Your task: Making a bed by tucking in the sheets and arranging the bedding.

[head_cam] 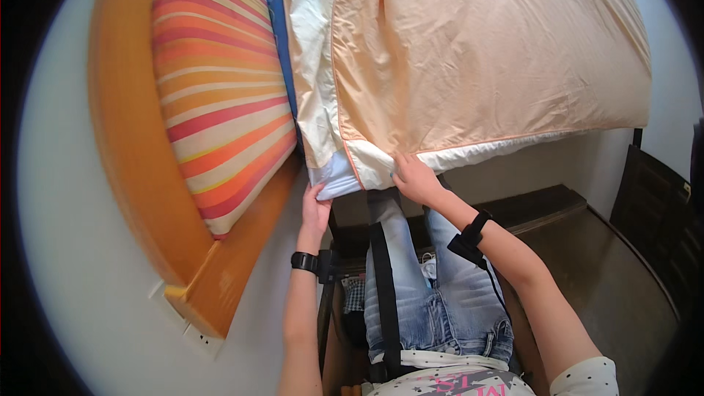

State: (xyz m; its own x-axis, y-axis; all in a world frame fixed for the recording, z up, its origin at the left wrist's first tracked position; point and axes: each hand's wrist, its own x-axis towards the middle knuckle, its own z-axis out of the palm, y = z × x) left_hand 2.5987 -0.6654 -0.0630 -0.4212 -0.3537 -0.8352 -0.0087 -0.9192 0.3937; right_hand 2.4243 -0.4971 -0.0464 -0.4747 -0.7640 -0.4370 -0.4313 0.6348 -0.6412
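A peach bed cover (484, 66) with a cream border and orange piping spreads over the bed in the head view. At its near edge, my right hand (412, 176) pinches the cream border beside the corner. Further left, my left hand (317, 210) has its fingers at the lower corner of a pale blue-white cloth (335, 176) that shows below the cover; the thumb lies on top of the cloth. Some fingertips of both hands are hidden by the fabric.
Left of the bed cover are a striped cushion (225, 88) and a curved orange wooden frame (126, 121). A wall socket (202, 341) lies below that frame. A brown wooden surface (605, 275) and a dark chair back (654, 203) are at the right.
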